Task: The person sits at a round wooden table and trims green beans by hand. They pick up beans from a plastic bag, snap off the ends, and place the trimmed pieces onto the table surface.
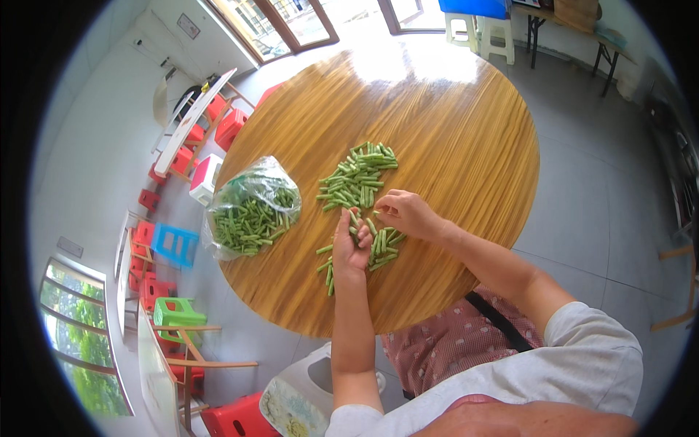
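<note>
My left hand [352,243] is palm up over the round wooden table [448,136], its fingers curled around cut green bean pieces [353,218]. Just to its right, my right hand [409,213] pinches a small pale-green bit [377,212] between thumb and fingertips. A larger pile of cut beans [355,177] lies beyond both hands. Nearer me, a smaller group of bean pieces [385,248] rests under my right forearm's side, and a few loose pieces [329,270] lie left of my left wrist. An open clear plastic bag [267,175] full of cut beans sits at the table's left edge.
Left of the table are a white-and-pink stool [206,177], a blue stool [175,244], a green stool [177,314] and red stools [230,129] beside folding tables [196,120]. A white bin [297,399] stands by my left elbow. Glass doors [300,24] are at the far side.
</note>
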